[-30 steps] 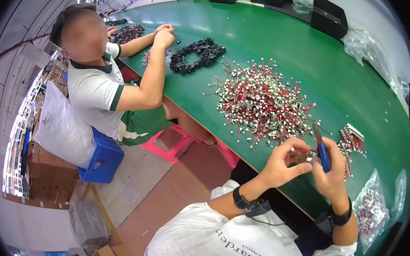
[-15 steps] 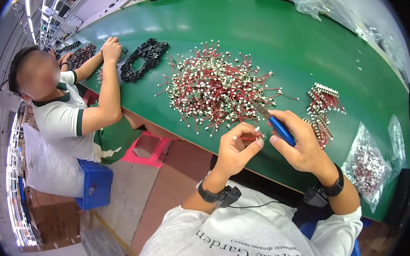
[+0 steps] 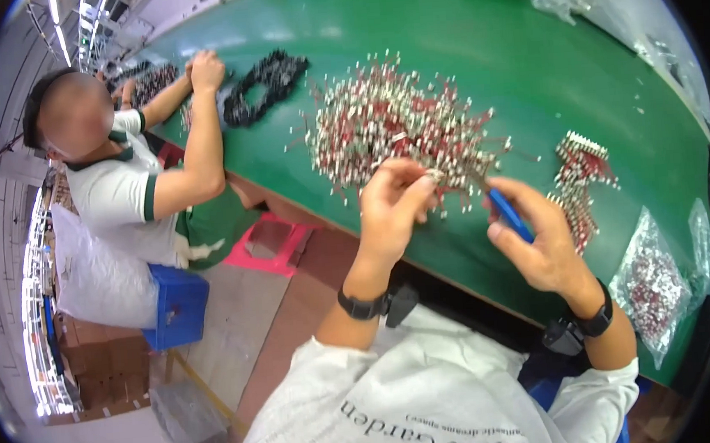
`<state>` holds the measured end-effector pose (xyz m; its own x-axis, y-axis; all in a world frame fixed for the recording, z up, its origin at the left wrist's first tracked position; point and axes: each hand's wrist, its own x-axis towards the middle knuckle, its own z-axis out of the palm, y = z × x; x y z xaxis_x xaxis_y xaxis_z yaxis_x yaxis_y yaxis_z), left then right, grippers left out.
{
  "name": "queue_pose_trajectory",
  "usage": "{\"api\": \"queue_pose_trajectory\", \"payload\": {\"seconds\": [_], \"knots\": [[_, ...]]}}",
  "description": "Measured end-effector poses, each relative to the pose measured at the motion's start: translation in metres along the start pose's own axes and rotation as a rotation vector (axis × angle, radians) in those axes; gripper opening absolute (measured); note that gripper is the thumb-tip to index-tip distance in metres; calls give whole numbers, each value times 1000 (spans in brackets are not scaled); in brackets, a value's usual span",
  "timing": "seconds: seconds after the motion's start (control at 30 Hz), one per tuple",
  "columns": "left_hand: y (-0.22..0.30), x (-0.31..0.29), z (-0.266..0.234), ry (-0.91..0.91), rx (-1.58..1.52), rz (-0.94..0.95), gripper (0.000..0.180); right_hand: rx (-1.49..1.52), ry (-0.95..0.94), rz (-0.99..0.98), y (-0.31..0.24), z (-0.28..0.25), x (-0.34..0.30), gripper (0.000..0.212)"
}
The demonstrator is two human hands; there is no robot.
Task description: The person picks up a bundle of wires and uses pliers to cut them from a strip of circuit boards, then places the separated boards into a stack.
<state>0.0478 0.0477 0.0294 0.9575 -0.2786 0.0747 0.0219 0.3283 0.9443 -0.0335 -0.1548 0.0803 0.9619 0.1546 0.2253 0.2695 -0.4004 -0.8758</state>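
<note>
My left hand (image 3: 391, 211) is closed in a pinch at the near edge of a large heap of red-wired white connectors (image 3: 390, 128). A small whitish wired connector (image 3: 433, 175) shows at its fingertips, blurred. My right hand (image 3: 541, 237) is wrapped round a blue-handled hand tool (image 3: 509, 215). The tool's grey metal tip points up and left over the heap's right side; its exact kind is unclear. To the right of that hand lies a row of bundled red-wired connectors (image 3: 577, 194). Black bands with small boxes sit on both my wrists.
A clear plastic bag (image 3: 652, 283) of connectors lies at the right on the green table (image 3: 457, 33). Beyond the heap to the left is a ring of black parts (image 3: 267, 88). A co-worker (image 3: 113, 172) sits at the left, near a pink stool (image 3: 274, 243) and a blue crate (image 3: 178, 304).
My left hand has moved up to the heap's edge with the small connector. My right hand and its tool have shifted slightly right, farther from the left hand. The whole view has shifted a little.
</note>
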Motion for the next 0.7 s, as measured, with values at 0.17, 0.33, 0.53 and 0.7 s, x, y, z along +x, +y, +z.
{"api": "queue_pose_trajectory", "payload": {"seconds": [0.17, 0.33, 0.53, 0.7], "knots": [[-26, -38, 5, -216, -26, -92, 20, 214, 59, 23, 13, 24, -14, 42], [-35, -40, 17, -173, 132, -28, 14, 256, 85, 51, 17, 42, -26, 38], [-34, -43, 4, -188, 20, -53, 17, 261, 124, 63, 21, 46, -23, 37], [-31, -47, 6, -233, 75, -57, 15, 226, 76, 78, 25, 53, -22, 34]]}}
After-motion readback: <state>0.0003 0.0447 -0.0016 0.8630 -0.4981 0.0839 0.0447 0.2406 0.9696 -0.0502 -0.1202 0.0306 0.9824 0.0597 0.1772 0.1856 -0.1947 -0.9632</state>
